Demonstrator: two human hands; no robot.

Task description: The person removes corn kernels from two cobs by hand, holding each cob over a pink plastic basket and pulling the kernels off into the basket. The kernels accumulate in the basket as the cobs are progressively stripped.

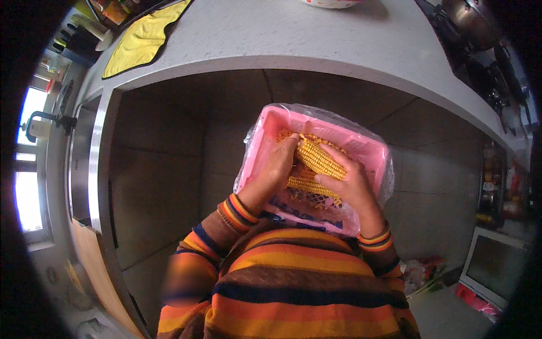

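My right hand wraps around a yellow ear of dried corn, with the thumb on its near side and the fingers along its far side. At the ear's left end, my left hand grips it, the thumb near the tip. Below it, a second ear of corn lies in a pink plastic basket. Loose kernels are scattered over the basket's slotted bottom, and more show behind the held ear. Clear plastic film surrounds the basket's outside. My left fingers are mostly hidden.
Beyond the basket runs a pale countertop with a yellow cloth at its left and a patterned bowl at the far edge. A metal pot stands far right. Dark tiled floor lies below.
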